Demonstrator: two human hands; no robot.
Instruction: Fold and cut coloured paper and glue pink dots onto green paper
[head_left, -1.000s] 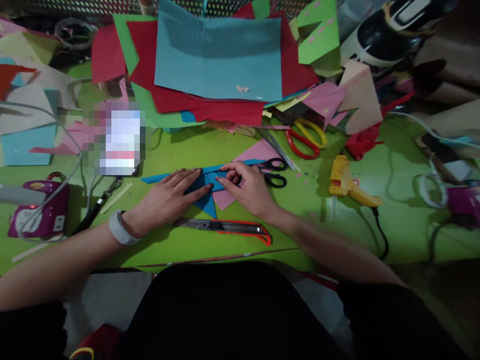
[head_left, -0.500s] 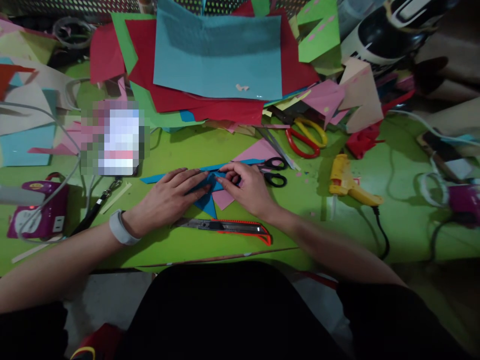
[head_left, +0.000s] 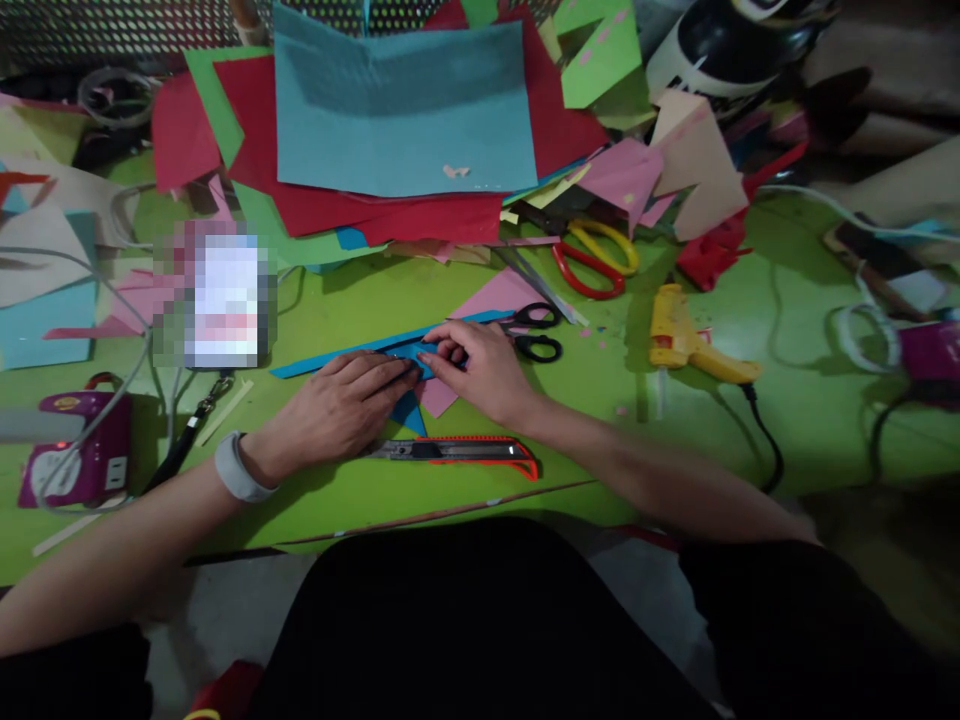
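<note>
A small folded piece of blue paper (head_left: pixel 409 408) is between my hands on the green table. My left hand (head_left: pixel 341 405), with a pale band at the wrist, has its fingers together and closed over the paper's left side; its thumb is hidden. From the right, my right hand (head_left: pixel 484 365) pinches the paper's upper edge between thumb and bent fingers. Behind my hands lies a long blue paper strip (head_left: pixel 330 363). Black-handled scissors (head_left: pixel 540 347) rest by my right hand, their blades partly covered. A pink paper piece (head_left: pixel 439 397) shows under that hand. Closer to me lies an orange utility knife (head_left: pixel 465 451).
A yellow glue gun (head_left: pixel 694 345) lies to the right, its cord trailing forward. Red-and-yellow-handled scissors (head_left: pixel 592 275) sit beyond my hands, before stacked coloured sheets (head_left: pixel 405 130). At left are a blurred-out phone (head_left: pixel 225 300), a lanyard (head_left: pixel 184 430) and a purple device (head_left: pixel 82 450).
My left hand's fingers have drawn closer together and slid back a little, uncovering more of the long blue strip. The right hand keeps its pinch. The whole view has shifted and tilted slightly.
</note>
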